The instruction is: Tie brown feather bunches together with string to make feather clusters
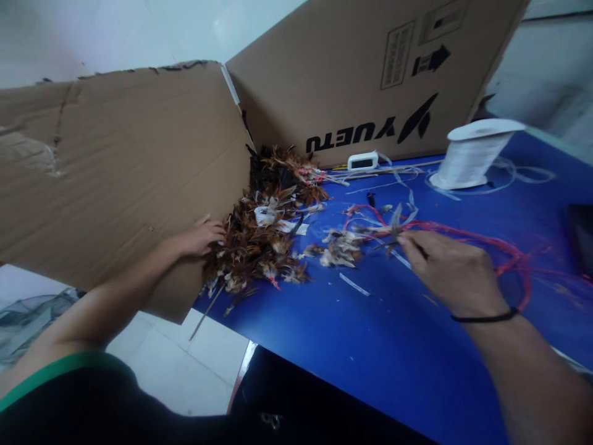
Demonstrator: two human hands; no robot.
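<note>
On the blue table (370, 364), against the left cardboard panel (139, 167), lies a loose pile (259, 244) of brown, black and pale feathers, between the two hands but much closer to the left one. The left hand (199, 238) comes in over the panel's near part and rests at the pile's left edge, fingers partly bent and their tips among the feathers; whether they grip any, I cannot tell. The right hand (449, 269), with a black band (484, 317) at its wrist, is well apart from the pile, to its right. Its thumb and forefinger are pinched together on a few grey feathers (396, 224), whose tips stick out past the fingers; the other fingers are curled in. Between this hand and the pile sits a small pale clump (340, 249), near the pile's right edge. Red string (514, 250) runs from near the pinched fingertips and loops behind the right hand. A white roll (265, 216) lies within the pile. Farther back, near the right cardboard panel (315, 80), are a small white device (362, 162) and, to its right, a spool (475, 154) of white ribbon. A short white strip (354, 284) lies in front of the clump.
</note>
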